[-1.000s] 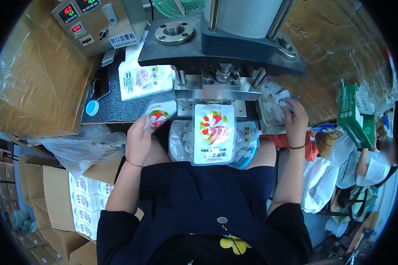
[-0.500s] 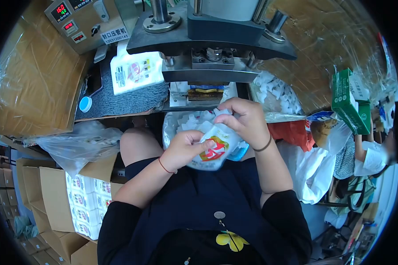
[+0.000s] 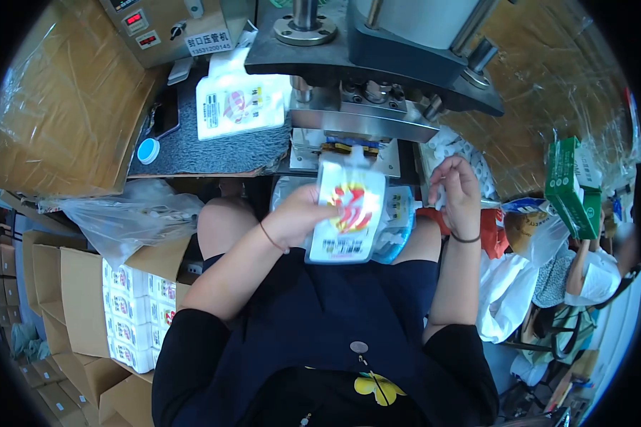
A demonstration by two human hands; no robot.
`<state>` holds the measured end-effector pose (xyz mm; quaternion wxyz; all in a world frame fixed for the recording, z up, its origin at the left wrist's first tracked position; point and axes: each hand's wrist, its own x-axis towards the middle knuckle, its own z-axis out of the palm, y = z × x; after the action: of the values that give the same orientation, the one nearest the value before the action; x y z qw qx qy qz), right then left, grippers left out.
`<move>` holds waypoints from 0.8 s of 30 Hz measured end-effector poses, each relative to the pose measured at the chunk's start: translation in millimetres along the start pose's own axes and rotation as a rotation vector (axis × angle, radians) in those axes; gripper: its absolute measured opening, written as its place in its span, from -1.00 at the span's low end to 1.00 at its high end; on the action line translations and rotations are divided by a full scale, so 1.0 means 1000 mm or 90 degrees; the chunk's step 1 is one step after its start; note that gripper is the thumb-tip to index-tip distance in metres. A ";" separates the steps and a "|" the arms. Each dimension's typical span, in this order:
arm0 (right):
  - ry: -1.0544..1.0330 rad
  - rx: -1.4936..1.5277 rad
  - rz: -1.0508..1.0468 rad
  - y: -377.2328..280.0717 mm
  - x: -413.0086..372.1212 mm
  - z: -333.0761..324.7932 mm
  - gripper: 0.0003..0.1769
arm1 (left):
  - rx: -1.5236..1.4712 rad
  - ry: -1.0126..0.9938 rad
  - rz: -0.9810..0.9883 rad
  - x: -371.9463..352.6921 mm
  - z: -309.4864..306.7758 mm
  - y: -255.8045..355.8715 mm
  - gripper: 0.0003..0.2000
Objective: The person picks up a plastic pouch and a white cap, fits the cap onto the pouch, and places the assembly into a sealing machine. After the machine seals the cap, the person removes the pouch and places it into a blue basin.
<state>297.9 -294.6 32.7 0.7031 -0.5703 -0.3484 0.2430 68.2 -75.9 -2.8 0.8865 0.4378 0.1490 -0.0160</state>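
Observation:
My left hand (image 3: 296,218) pinches a white spout pouch (image 3: 350,238) with red and yellow print by its left edge. The pouch is upright over my lap, slightly blurred, its narrow neck in front of the press jaws. My right hand (image 3: 457,193) is raised to the right of the pouch, apart from it, fingers loosely bent and spread, near a heap of white scraps (image 3: 470,158). Behind the held pouch, between my knees, a bag with a blue edge (image 3: 399,238) partly shows. Another printed white pouch (image 3: 241,107) lies on the blue-grey mat (image 3: 221,156).
A metal press (image 3: 363,121) stands just ahead, with a control box (image 3: 167,32) at its left. A blue-lidded cap (image 3: 148,151) and a phone (image 3: 165,114) lie on the mat. A carton (image 3: 85,306) of packed pouches stands left; a green box (image 3: 573,188) is at right.
My right hand has let go of the pouch's top and moved right. My left hand has lifted the pouch and turned it upright. The camera view has shifted slightly.

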 end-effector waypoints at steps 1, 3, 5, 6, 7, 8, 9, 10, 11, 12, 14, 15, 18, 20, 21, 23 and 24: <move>-0.019 -0.011 -0.015 0.001 -0.002 0.002 -0.67 | 0.004 0.006 -0.004 0.007 -0.007 0.009 -0.68; -0.016 0.025 0.054 -0.005 -0.008 0.015 -0.59 | -0.003 0.014 -0.005 0.015 -0.014 0.018 -0.68; -0.039 0.078 0.091 -0.005 -0.016 0.021 -0.68 | -0.030 0.019 -0.004 0.020 -0.012 0.020 -0.70; -0.055 0.065 0.082 -0.008 -0.021 0.025 -0.72 | -0.041 0.020 0.006 0.020 -0.010 0.015 -0.65; -0.071 0.053 0.073 -0.014 -0.026 0.031 -0.75 | 0.054 0.088 0.124 0.026 -0.022 0.007 -0.65; -0.090 0.040 0.064 -0.018 -0.029 0.036 -0.77 | 0.149 0.157 0.243 0.030 -0.035 0.001 -0.65; -0.107 -0.016 0.053 -0.019 -0.032 0.038 -0.80 | 0.200 0.253 0.297 0.028 -0.044 0.018 -0.63; -0.101 -0.035 0.087 -0.020 -0.034 0.039 -0.79 | 0.251 0.349 0.349 0.026 -0.056 0.045 -0.61; -0.096 -0.054 0.125 -0.021 -0.038 0.040 -0.78 | 0.609 0.472 0.506 0.025 -0.071 0.073 -0.57; -0.093 -0.075 0.162 -0.023 -0.040 0.041 -0.77 | 0.978 0.580 0.651 0.020 -0.086 0.094 -0.54; -0.074 -0.222 0.145 -0.027 -0.040 0.047 -0.77 | 1.209 0.546 0.487 0.008 -0.121 0.087 -0.49; -0.082 -0.325 0.121 -0.029 -0.039 0.046 -0.78 | 1.316 0.522 0.396 0.008 -0.130 0.085 -0.47; -0.029 -0.439 -0.043 -0.019 -0.039 0.039 -0.81 | 1.296 0.353 0.422 -0.030 -0.092 0.066 -0.48; 0.007 -0.472 -0.094 -0.014 -0.041 0.026 -0.80 | 1.169 0.324 0.375 -0.045 -0.097 0.050 -0.50; 0.025 -0.481 -0.081 -0.023 -0.040 0.031 -0.79 | 1.084 0.324 0.336 -0.052 -0.103 0.042 -0.51; 0.020 -0.431 -0.004 -0.018 -0.037 0.044 -0.78 | 0.573 0.330 0.393 -0.065 -0.083 0.038 -0.65; 0.018 -0.406 0.030 -0.017 -0.035 0.051 -0.77 | 0.123 0.255 0.364 -0.060 -0.073 0.032 -0.68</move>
<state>235.7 -291.8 47.6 0.4876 -0.7734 -0.3838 0.1296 -2.1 -4.6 -3.2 0.7629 0.5379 0.1893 0.3045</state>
